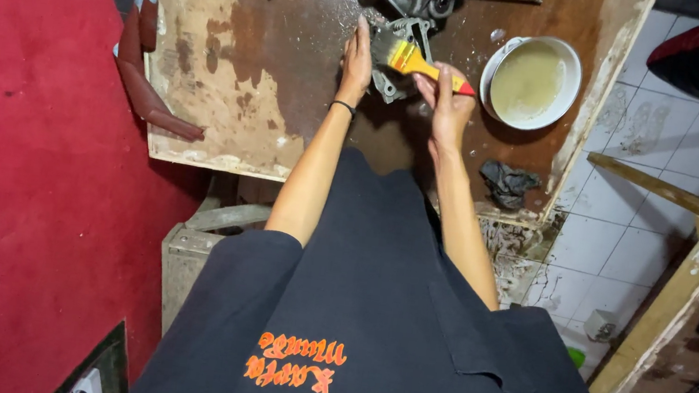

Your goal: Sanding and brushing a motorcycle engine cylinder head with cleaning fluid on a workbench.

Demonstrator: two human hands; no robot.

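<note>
Your grey metal engine part [399,60] lies flat on the stained, wet worktop [231,75], its ribbed casting grimy and dark. Your paintbrush [419,61] has a yellow handle with a red end and dark bristles; it lies slanted across the part, bristles on the metal, pointing up-left.

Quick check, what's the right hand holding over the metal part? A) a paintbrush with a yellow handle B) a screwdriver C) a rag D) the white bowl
A: the right hand grips a paintbrush with a yellow handle, its bristles on the grey metal part that the left hand steadies; the dark rag and the white bowl lie apart on the worn board.
</note>
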